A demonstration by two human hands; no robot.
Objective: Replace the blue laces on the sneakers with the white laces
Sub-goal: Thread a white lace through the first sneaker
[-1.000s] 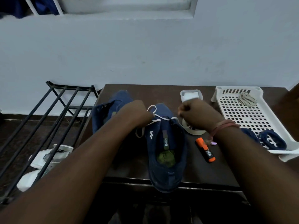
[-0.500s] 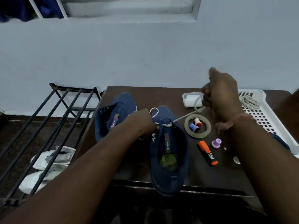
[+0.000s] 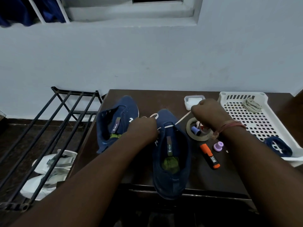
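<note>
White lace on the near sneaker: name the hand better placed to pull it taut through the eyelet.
Right. The right hand already grips the white lace running out from the near sneaker; the left hand rests at its eyelets.

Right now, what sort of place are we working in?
Probably a room at home, near the shoe storage: a metal shoe rack with white shoes under it stands beside a dark wooden table, against a plain wall with a window ledge.
</note>
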